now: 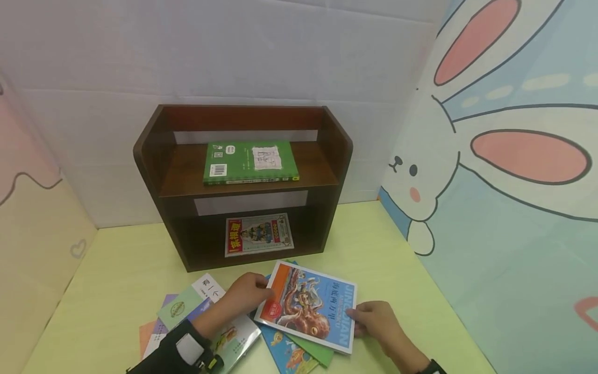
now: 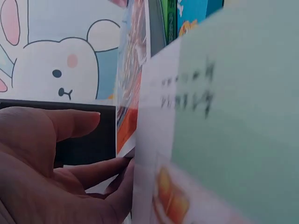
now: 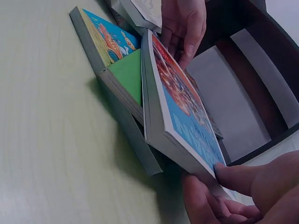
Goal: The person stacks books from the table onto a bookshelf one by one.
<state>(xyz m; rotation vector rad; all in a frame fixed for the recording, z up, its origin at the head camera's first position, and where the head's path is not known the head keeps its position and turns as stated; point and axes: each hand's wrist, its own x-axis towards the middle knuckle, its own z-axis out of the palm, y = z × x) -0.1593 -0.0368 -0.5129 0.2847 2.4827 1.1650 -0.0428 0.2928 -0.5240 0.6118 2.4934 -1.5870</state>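
Observation:
A picture book with an orange-and-blue octopus cover is tilted over a small pile of books. My right hand pinches its right edge, thumb on the cover and fingers beneath. At the opposite edge is my left hand; its fingers reach under the book while the thumb stands off the cover. Below the octopus book lie a green book and a blue book with cartoon figures. A pale green book fills the near side of the left wrist view.
Behind the hands stands a dark brown two-tier shelf. A green book lies on its upper board, a red-and-white book on the lower. Several overlapping books lie left on the yellow table. A rabbit-print wall borders the right.

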